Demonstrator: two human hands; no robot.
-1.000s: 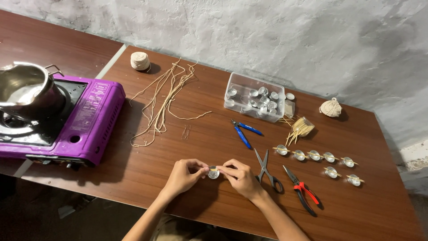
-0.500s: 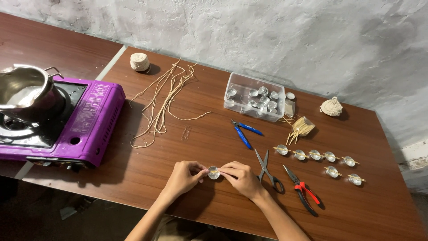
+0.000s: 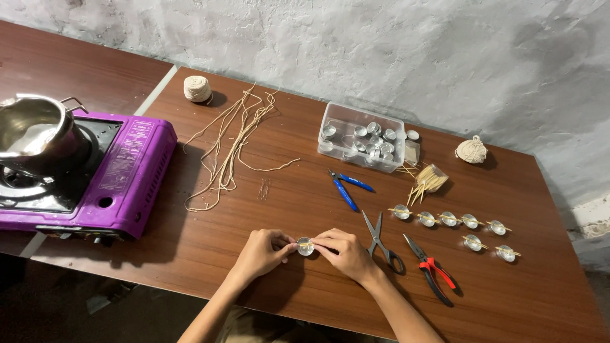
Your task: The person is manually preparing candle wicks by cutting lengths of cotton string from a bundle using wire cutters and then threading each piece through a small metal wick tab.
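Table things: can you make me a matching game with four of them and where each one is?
Things:
1. silver metal pot
2. blue-handled pliers
3. small round metal cup
4. clear plastic box

Places:
A. between both hands
B. near the wall, holding metal cups
C. on the purple stove
D. mid-table, left of the toothpick bundle

Pairs: 1-C, 2-D, 3-A, 4-B
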